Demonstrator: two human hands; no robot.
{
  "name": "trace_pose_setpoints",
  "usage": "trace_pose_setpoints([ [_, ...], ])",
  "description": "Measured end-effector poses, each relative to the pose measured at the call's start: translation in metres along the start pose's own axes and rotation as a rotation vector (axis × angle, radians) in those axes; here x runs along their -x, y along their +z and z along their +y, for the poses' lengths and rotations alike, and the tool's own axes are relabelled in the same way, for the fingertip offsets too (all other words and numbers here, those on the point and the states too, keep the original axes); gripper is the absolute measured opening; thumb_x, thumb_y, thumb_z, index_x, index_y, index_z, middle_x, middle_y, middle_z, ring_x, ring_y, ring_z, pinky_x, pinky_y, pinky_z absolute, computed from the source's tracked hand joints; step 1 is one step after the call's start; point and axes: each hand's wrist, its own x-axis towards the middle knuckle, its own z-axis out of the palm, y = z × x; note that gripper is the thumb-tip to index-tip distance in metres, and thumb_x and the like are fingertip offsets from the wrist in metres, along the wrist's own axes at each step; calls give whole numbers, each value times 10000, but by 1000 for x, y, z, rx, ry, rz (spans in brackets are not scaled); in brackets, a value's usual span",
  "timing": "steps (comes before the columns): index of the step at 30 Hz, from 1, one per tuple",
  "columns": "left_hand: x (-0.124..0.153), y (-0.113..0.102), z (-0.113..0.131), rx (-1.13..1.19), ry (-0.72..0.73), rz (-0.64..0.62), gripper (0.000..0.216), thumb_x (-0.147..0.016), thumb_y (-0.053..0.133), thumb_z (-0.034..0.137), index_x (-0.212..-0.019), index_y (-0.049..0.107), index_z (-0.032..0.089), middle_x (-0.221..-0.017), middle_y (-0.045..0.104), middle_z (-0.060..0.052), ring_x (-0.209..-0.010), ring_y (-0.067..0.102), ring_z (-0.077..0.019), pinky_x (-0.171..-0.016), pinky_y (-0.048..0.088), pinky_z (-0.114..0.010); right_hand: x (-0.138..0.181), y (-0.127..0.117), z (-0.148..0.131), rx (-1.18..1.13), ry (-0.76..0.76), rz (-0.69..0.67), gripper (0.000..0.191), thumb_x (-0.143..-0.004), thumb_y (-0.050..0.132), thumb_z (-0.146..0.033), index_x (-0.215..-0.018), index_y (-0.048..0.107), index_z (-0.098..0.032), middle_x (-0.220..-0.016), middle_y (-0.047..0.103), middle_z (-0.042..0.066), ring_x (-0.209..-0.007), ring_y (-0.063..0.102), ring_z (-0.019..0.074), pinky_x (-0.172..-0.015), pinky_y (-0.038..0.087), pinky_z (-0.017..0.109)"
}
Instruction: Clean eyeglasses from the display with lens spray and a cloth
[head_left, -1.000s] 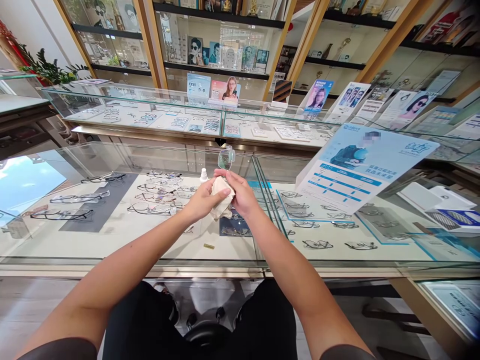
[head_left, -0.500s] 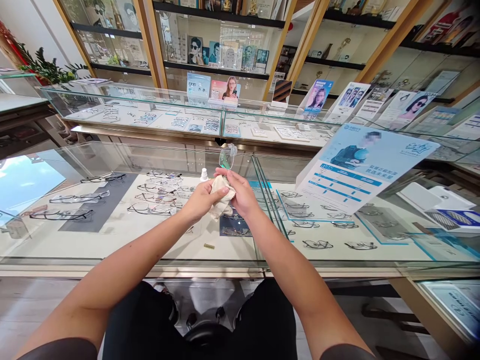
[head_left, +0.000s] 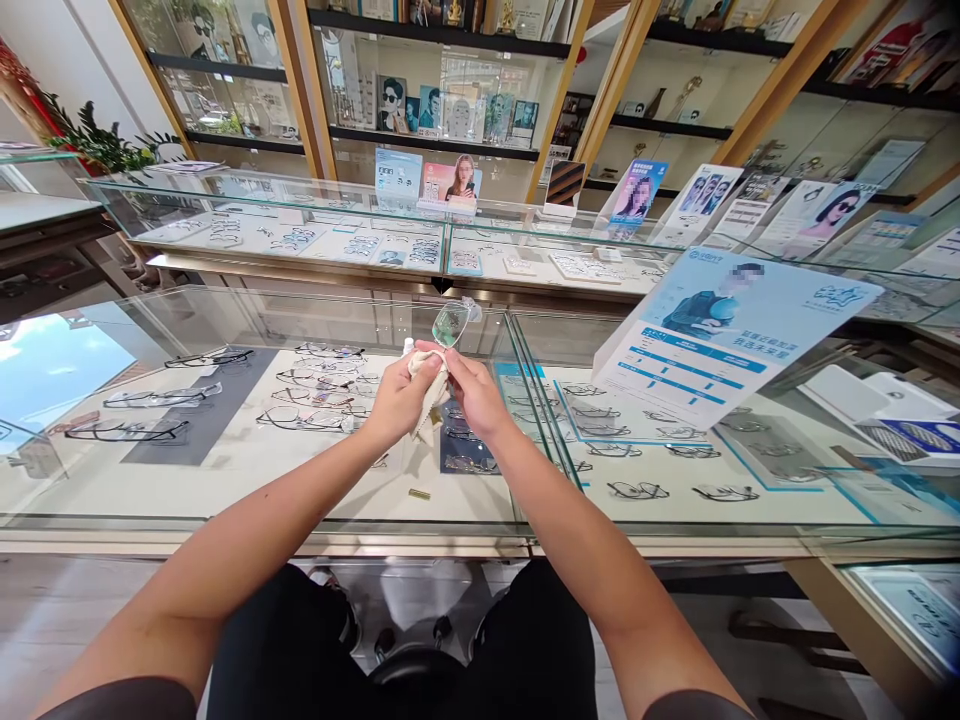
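My left hand [head_left: 397, 400] is closed round a cream cleaning cloth [head_left: 427, 400] that hangs down between both hands. My right hand [head_left: 471, 392] pinches a pair of clear-lensed glasses [head_left: 452, 322], whose one visible lens sticks up above the fingers and tilts to the right. The cloth covers the lower part of the glasses. Both hands are held over the glass counter top [head_left: 255, 500]. The top of a small white bottle [head_left: 407, 346] peeks out just behind my left hand.
Rows of spectacle frames [head_left: 315, 385] lie inside the glass display case below. A blue and white leaflet stand [head_left: 720, 335] leans at the right. A second glass counter [head_left: 300, 230] and wall shelves with pictures stand behind. A small brass piece [head_left: 418, 494] lies inside the case.
Both hands have shifted slightly left and up. The lens has tilted further to the right, and the cloth now hangs lower between the hands.
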Motion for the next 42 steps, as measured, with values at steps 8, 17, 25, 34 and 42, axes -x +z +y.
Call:
trace_pose_setpoints([
  [8,-4,-7,0,11,-76,-171,636,-850,798,786,-906,696,161,-757,631,-11,-665,519,-138,-624,420,-274,-3,-2,-5,-117,38,127,438,-884,824,-650,-1107,905,-282,-1182,851,39,-1174,745,275,-1089,562,392],
  [17,-7,-12,8,124,-326,-275,658,-689,988,670,-971,725,136,-774,678,-15,-652,576,-125,-621,428,-245,-4,-9,-4,-80,44,138,381,-874,840,-607,-1017,905,-260,-1155,843,48,-1062,741,243,-996,571,367],
  [25,-11,-17,8,152,-333,-408,630,-770,914,732,-826,696,144,-704,657,-23,-604,567,-123,-578,431,-251,-6,-11,-9,-124,73,119,395,-806,886,-622,-948,900,-253,-1041,843,48,-1001,745,246,-970,578,377],
  [34,-6,-12,6,37,-230,-239,632,-748,922,722,-887,704,145,-723,676,-18,-608,565,-128,-588,431,-263,-3,-11,-8,-55,48,52,431,-913,805,-649,-1087,901,-266,-1189,842,54,-1109,747,264,-1044,558,394],
  [42,-3,-4,0,69,-137,-100,651,-788,863,779,-924,665,174,-703,619,29,-613,513,-112,-588,409,-254,1,-2,-13,95,-65,-18,489,-996,691,-697,-1172,896,-289,-1387,790,37,-1400,634,288,-1261,430,417],
])
